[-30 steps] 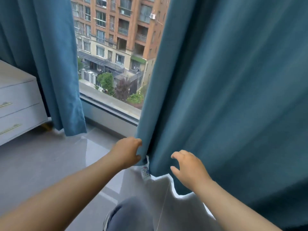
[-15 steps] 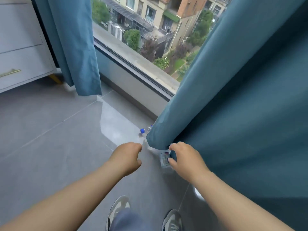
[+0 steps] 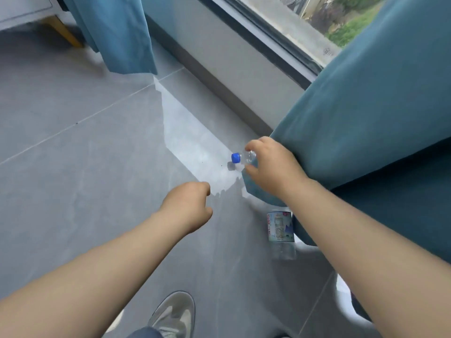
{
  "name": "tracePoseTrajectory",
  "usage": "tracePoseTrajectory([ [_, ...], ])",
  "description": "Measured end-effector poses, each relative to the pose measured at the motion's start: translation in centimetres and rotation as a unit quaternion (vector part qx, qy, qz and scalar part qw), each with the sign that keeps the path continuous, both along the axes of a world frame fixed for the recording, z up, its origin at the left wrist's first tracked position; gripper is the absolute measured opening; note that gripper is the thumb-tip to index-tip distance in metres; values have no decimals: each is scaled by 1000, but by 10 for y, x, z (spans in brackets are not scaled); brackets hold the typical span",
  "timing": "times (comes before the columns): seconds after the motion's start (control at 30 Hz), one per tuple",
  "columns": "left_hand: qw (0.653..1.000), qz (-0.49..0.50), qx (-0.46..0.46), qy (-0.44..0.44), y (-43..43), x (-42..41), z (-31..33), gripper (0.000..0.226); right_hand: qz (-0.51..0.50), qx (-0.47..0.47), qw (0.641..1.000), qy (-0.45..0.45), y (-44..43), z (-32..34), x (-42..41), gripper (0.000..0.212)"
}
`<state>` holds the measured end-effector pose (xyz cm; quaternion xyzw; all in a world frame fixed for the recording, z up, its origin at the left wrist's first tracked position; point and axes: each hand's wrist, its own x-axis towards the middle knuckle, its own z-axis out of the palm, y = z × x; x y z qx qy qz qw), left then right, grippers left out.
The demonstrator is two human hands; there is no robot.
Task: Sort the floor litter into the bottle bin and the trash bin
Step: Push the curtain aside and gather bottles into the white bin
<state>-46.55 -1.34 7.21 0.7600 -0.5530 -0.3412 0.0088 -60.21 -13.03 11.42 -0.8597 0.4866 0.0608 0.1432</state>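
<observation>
A clear plastic bottle with a blue cap (image 3: 235, 158) lies low over the grey floor tiles near the window wall, cap pointing left. My right hand (image 3: 271, 167) is curled around its neck, fingers above and thumb below; the body of the bottle is hidden behind the hand and curtain. A second clear bottle with a printed label (image 3: 280, 230) lies on the floor under my right forearm, its upper end tucked beneath the curtain hem. My left hand (image 3: 189, 206) hovers over the floor to the left, fingers curled into a loose fist, holding nothing.
A teal curtain (image 3: 366, 113) drapes over my right wrist and fills the right side. Another curtain panel (image 3: 117, 32) hangs at the top left beside a white cabinet with a wooden leg (image 3: 64, 31). My shoe (image 3: 174, 313) is at the bottom.
The view has tilted down and closer to the floor. My right hand left the curtain hem and closed on the blue-capped bottle's neck. My left hand let go of the curtain and drew back.
</observation>
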Motion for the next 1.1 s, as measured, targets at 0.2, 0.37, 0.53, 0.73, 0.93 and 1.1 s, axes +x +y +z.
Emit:
tracePoseTrajectory([
  [0.2,1000,11,2,3,-14,-17,-43,42,-99,-40,993,56,-31,-31,-62,37],
  [0.37,999,-31,5,-9,-24,-33,-55,39,-180,-15,978,106,-17,-42,-124,47],
  [0.53,998,-54,-7,-21,-43,-47,-60,41,-252,47,960,109,3,-62,-155,60],
  [0.73,994,-71,-39,-69,-82,-57,-67,50,-260,79,960,64,8,-83,-159,75],
  [0.93,989,-71,-102,-78,-132,-69,-83,82,-255,80,963,30,-2,-94,-155,78],
  [1.1,987,-99,-78,-95,-153,-80,-100,85,-261,81,961,37,-7,-101,-157,76],
])
